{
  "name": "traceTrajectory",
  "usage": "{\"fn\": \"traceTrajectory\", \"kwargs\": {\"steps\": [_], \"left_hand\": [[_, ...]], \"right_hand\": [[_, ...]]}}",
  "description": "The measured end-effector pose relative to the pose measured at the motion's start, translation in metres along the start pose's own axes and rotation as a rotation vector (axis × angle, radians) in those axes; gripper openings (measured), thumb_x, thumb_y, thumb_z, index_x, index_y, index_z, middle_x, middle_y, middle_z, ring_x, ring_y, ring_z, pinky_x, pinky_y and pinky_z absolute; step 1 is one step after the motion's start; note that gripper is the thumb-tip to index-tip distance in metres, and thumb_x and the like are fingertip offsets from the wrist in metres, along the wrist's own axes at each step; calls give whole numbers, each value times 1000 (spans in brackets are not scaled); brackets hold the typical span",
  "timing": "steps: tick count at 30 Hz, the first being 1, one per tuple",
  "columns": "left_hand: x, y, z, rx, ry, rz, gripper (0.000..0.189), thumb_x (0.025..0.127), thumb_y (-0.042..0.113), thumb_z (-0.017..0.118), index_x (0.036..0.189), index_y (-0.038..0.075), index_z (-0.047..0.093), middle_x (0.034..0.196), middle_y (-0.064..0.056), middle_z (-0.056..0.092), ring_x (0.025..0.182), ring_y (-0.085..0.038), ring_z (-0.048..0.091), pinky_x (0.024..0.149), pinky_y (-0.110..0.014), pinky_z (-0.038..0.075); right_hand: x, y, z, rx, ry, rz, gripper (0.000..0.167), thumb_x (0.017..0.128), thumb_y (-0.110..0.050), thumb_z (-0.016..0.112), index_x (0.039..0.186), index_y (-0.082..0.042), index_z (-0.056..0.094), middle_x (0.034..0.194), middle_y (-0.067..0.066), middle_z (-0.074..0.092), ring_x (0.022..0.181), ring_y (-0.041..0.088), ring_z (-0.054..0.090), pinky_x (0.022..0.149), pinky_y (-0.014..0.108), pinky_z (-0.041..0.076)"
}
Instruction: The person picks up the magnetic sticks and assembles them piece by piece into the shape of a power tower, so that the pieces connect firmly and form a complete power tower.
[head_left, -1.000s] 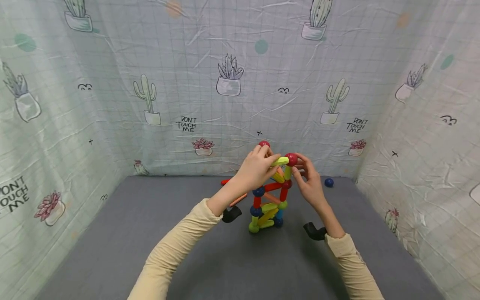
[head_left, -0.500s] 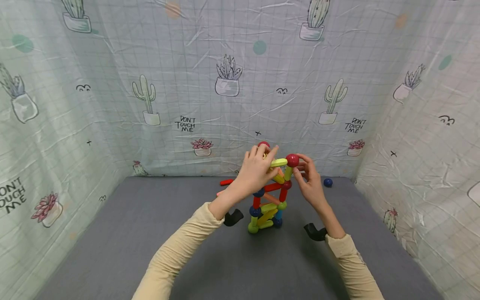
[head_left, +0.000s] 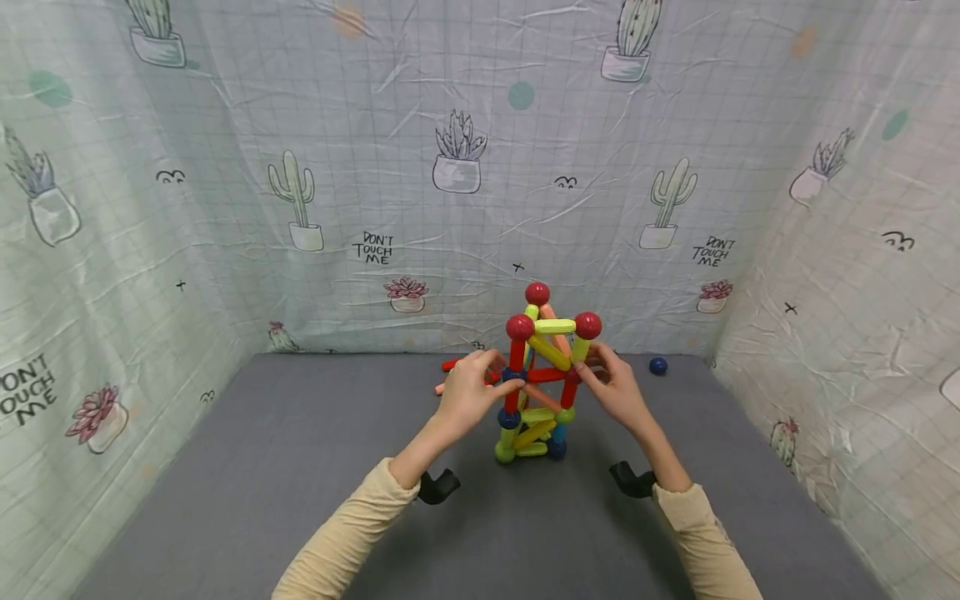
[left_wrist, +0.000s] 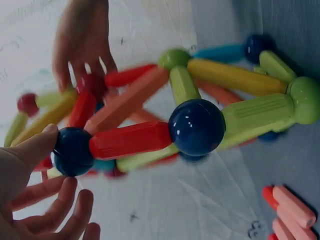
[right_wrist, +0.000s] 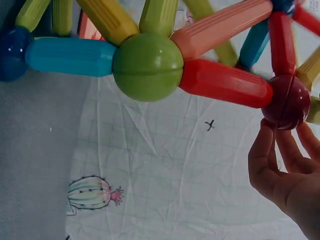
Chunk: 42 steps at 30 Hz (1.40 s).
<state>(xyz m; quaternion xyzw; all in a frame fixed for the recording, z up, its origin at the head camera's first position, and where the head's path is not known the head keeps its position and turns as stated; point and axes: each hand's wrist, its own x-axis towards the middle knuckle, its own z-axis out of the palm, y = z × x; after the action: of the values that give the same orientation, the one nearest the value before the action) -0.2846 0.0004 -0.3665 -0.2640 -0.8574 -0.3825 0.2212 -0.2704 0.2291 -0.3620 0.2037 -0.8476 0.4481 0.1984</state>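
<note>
A tower of magnetic rods and balls (head_left: 534, 414) stands upright on the table in the head view. Three red balls, among them a front left one (head_left: 521, 327), sit at its top, joined by a light green rod (head_left: 555, 327) and other rods. My left hand (head_left: 461, 402) pinches a dark blue ball (left_wrist: 74, 151) on the tower's left side, thumb on one face and fingers beyond it. On the right side, my right hand (head_left: 622, 398) holds a dark red ball (right_wrist: 286, 102) between its fingertips. A red rod (head_left: 547, 376) runs between these two balls.
Behind the left hand lie loose red and pink rods (left_wrist: 295, 206) on the grey table (head_left: 315, 433). A loose blue ball (head_left: 658, 366) rests near the back right edge. A cactus-print sheet (head_left: 337, 200) hangs behind and at both sides.
Both hands have come down from the tower's top; the left drops from the upper rods to the blue ball, the right from the top red ball to the lower one.
</note>
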Motion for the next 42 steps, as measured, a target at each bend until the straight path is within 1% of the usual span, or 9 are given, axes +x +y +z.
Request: {"fn": "traceTrajectory", "kwargs": {"steps": [9, 14, 18, 23, 26, 29, 33, 37, 42], "left_hand": [[45, -37, -3, -272, -196, -119, 28, 81, 21, 64, 105, 8, 63, 100, -14, 66, 76, -22, 65, 63, -26, 51], [71, -55, 5, -432, -334, -198, 29, 86, 18, 58, 114, 8, 59, 113, -15, 61, 88, -26, 64, 63, -26, 49], [84, -62, 14, -481, -408, -274, 35, 90, 18, 53, 123, 8, 51, 121, -17, 55, 100, -30, 59, 65, -26, 49], [83, -77, 25, -505, -403, -291, 38, 92, 20, 49, 127, 6, 48, 120, -21, 55, 98, -30, 60, 64, -26, 50], [71, -94, 35, -406, -310, -223, 30, 91, 20, 50, 115, 4, 57, 109, -19, 61, 90, -26, 62, 67, -28, 51], [56, -116, 49, -198, -229, -154, 22, 90, 17, 51, 103, 4, 63, 99, -15, 65, 83, -23, 63, 71, -30, 51], [38, -135, 65, 86, -225, -93, 21, 87, 11, 55, 105, 4, 63, 99, -13, 64, 83, -24, 62, 72, -35, 50], [25, -143, 74, 260, -325, -97, 31, 88, 17, 54, 118, 9, 58, 108, -13, 62, 93, -29, 58, 77, -41, 48], [20, -147, 80, 332, -433, -111, 30, 90, 28, 50, 118, 19, 60, 110, -11, 59, 99, -36, 54, 80, -49, 44]], "right_hand": [[-18, -25, 7, 89, 26, 2, 31, 88, -3, 52, 118, 3, 48, 105, 22, 58, 87, -1, 55, 70, 17, 48], [-22, -22, 29, 187, 14, -28, 32, 88, -5, 52, 120, -1, 48, 110, 20, 57, 94, 24, 59, 74, 18, 49], [-22, -36, 46, 195, -26, -56, 36, 88, -5, 52, 124, 1, 45, 116, 21, 54, 100, 34, 56, 79, 30, 51], [-23, -62, 47, 148, 18, -96, 35, 86, 3, 52, 120, 7, 47, 111, 25, 56, 94, 33, 58, 73, 37, 52], [-21, -66, 38, 122, 186, -163, 27, 83, 9, 52, 110, 10, 52, 98, 25, 60, 84, 24, 61, 64, 28, 51], [-13, -53, 28, 129, 396, -219, 21, 82, 11, 51, 103, 11, 56, 88, 24, 61, 76, 11, 59, 60, 18, 46], [1, -40, 17, 176, 552, -204, 19, 84, 9, 49, 102, 12, 55, 90, 28, 56, 77, 7, 55, 63, 13, 43], [10, -44, 7, 247, 533, -140, 23, 87, 6, 46, 108, 16, 49, 98, 28, 52, 82, 12, 52, 65, 13, 41], [19, -33, 2, 357, 414, -89, 31, 90, 2, 44, 121, 10, 43, 108, 7, 50, 90, 14, 48, 72, 17, 41]]}}
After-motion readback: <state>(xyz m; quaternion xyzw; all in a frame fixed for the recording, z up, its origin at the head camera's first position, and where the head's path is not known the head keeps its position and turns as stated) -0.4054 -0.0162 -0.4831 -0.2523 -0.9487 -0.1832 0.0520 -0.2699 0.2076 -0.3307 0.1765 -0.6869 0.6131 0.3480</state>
